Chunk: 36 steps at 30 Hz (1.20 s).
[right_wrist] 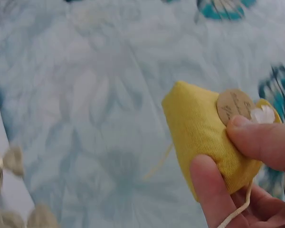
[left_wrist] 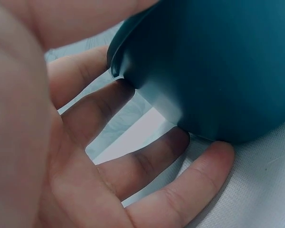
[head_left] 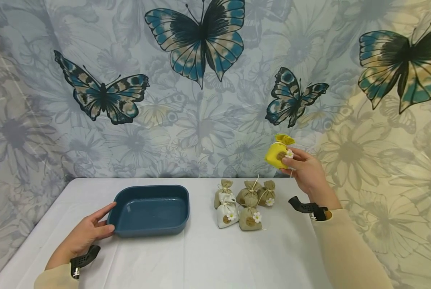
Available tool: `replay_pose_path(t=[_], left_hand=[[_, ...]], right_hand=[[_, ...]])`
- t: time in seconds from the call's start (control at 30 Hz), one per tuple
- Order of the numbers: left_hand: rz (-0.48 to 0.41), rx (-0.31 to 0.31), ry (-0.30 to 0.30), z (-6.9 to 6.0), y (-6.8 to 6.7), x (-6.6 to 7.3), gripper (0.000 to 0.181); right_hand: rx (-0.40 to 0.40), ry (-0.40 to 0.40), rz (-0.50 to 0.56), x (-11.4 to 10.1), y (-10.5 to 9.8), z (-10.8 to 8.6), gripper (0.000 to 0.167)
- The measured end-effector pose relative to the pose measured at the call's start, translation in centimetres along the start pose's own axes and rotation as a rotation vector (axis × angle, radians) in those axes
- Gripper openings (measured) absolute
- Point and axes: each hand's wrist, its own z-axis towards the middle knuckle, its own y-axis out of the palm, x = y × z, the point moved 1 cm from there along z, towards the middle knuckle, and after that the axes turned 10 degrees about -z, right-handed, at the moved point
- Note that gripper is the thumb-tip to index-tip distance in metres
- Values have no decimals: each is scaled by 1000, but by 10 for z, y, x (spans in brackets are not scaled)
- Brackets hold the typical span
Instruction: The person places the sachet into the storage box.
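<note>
My right hand [head_left: 307,168] pinches a small yellow pouch [head_left: 275,155] in the air, above and to the right of the other pouches. In the right wrist view, thumb and fingers press into the yellow cloth [right_wrist: 194,123] beside a round brown tag, and a cord hangs down. At the left end of a dark blue rectangular tub [head_left: 150,232], my left hand [head_left: 87,233] touches the side with spread fingers. The left wrist view shows these fingertips [left_wrist: 221,149] against the tub's outer wall [left_wrist: 218,85]. No items show inside the tub.
Several tan pouches [head_left: 250,218] and a white pouch [head_left: 227,214] with flower trims stand grouped right of the tub on the white cloth-covered table [head_left: 201,261]. A butterfly-patterned cloth [head_left: 204,120] hangs behind the table.
</note>
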Motion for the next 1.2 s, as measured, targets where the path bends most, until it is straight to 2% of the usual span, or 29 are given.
replay_pose_path(t=[0.33, 0.57, 0.73, 0.87, 1.07, 1.2], left_hand=[[-1, 3, -16, 2, -3, -5, 79], [7, 15, -34, 1, -3, -6, 80], [17, 23, -46, 1, -3, -3, 81], [29, 24, -53, 0, -3, -2, 80], [24, -14, -24, 2, -1, -2, 80], [21, -8, -30, 4, 0, -3, 80]], right_hand=[[-63, -12, -112, -34, 75, 7, 56], [-169, -13, -87, -43, 137, 7, 49], [-218, -28, -95, -38, 184, 7, 46], [-229, -37, -79, -28, 217, 7, 43], [-236, 9, -49, -10, 256, 4, 43], [-249, 48, -45, 4, 282, 1, 43]])
